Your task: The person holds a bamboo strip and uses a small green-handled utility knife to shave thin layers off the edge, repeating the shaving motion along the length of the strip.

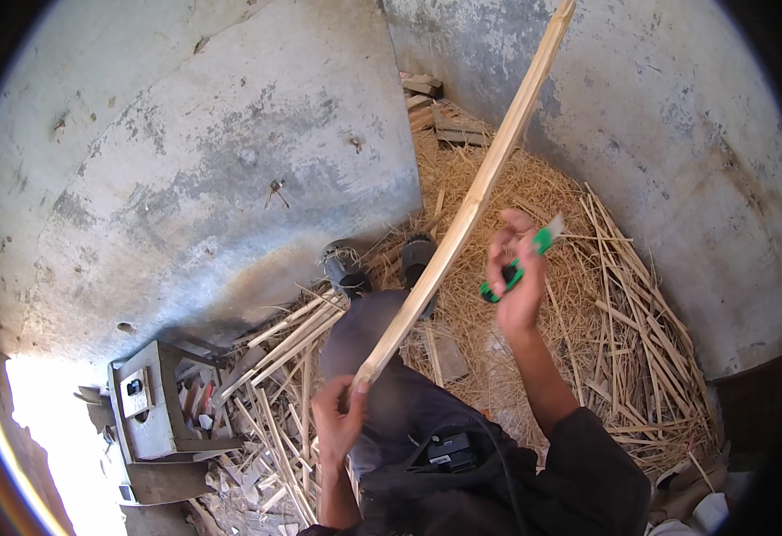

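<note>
A long pale wooden strip (470,207) slants up and away from my lap toward the far wall. Its near end is pinched between the thumb and fingers of my left hand (337,418). My right hand (518,281), slightly blurred, is raised to the right of the strip and apart from it. In that hand is a green utility knife (543,240), its short pale blade pointing up and to the right. My outstretched leg in dark trousers (360,344) lies beneath the strip, with the dark shoes (346,268) beyond.
Straw-like shavings (489,183) cover the floor. Loose thin strips (637,348) are heaped along the right wall, more (297,344) on the left. A worn box-like stand (151,420) is at lower left. A black device (452,453) with a cable rests on my lap. Weathered walls (212,152) surround me.
</note>
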A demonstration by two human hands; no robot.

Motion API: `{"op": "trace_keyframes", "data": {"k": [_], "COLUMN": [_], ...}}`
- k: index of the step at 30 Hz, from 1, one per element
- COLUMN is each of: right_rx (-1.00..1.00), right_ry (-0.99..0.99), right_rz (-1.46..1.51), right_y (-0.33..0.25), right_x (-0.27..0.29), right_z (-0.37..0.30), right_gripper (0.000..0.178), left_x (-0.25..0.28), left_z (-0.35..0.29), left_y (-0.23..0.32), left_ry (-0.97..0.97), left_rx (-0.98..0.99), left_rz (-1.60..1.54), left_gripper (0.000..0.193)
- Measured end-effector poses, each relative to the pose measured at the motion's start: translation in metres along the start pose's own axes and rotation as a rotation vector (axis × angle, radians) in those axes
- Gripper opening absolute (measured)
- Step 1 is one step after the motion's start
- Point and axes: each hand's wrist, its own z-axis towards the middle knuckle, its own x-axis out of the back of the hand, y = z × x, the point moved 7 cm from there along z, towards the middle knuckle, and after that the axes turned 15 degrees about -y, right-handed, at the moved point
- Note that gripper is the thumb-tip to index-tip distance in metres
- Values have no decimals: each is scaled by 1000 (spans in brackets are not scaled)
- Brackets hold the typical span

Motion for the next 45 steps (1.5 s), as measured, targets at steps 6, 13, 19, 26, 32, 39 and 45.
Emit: {"op": "trace_keyframes", "data": {"k": [6,13,19,26,32,39,45], "right_rx": [-284,-215,-249,-158,54,107,187], "right_ry": [-211,-232,-276,-505,-744,-714,-696], "right_rz": [-76,-137,-247,-653,-848,-946,-1035], "right_y": [16,1,-13,-14,-35,-34,-38], "right_x": [-50,-43,-48,-38,-76,-82,-86], "right_z": [-22,2,9,-36,-60,-60,-59], "right_gripper": [30,30,30,28,44,43,41], "left_x": [-23,-34,-28,-23,-27,-27,-27], "left_z": [9,14,12,10,9,4,1], "left_y": [17,69,58,76,76,76,79], "left_ry": [-161,-188,-126,-112,-75,-89,-62], "left_rx": [-28,-217,-190,-189,-119,-184,-202], "left_rz": [-64,222,84,68,-32,-151,-160], "left_gripper": [22,26,25,22,23,19,19]}}
